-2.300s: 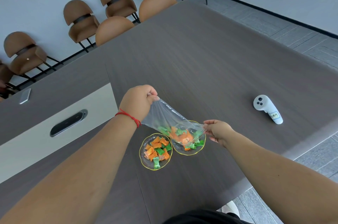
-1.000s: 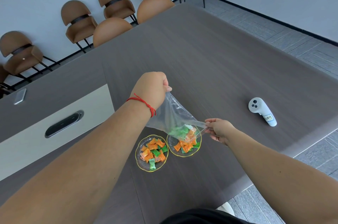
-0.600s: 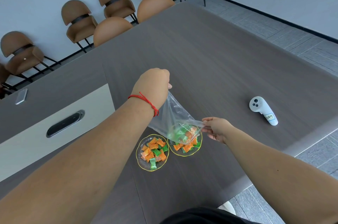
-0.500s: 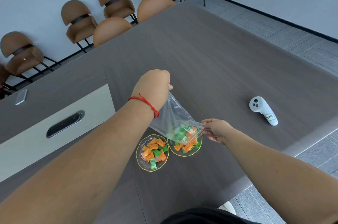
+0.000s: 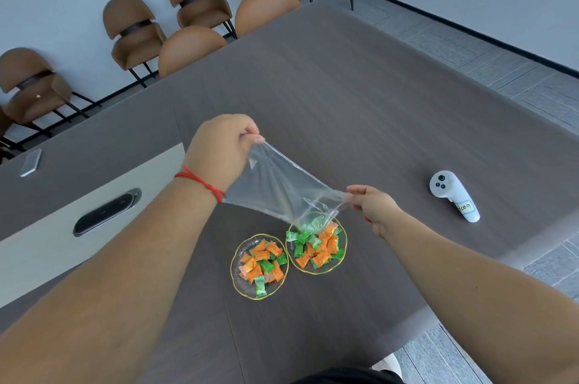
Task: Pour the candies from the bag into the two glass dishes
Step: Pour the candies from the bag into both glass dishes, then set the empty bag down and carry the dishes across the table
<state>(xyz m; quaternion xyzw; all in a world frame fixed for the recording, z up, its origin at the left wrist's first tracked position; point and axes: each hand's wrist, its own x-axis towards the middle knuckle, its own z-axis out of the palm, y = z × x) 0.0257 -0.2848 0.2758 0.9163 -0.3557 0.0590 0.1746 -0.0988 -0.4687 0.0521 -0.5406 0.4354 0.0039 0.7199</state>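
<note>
A clear plastic bag [image 5: 275,188] hangs stretched between both hands above the table. My left hand [image 5: 221,148] pinches its raised upper corner. My right hand [image 5: 372,206] pinches the lower end by the mouth, which droops over the right glass dish [image 5: 340,263]. The bag looks nearly empty, with a few green candies at its mouth. The right dish holds a heap of orange and green wrapped candies [image 5: 316,247]. The left glass dish [image 5: 239,282] beside it holds its own pile of candies [image 5: 263,263].
A white handheld controller [image 5: 452,195] lies on the dark table [image 5: 360,95] to the right. A phone [image 5: 30,163] and a black inset cable hatch [image 5: 106,211] sit at the left. Brown chairs [image 5: 191,45] line the far edge. The table's near edge runs just below the dishes.
The candies have slid out of the bag into the right dish, leaving the bag almost empty. My left hand has kept the bag's far corner raised high.
</note>
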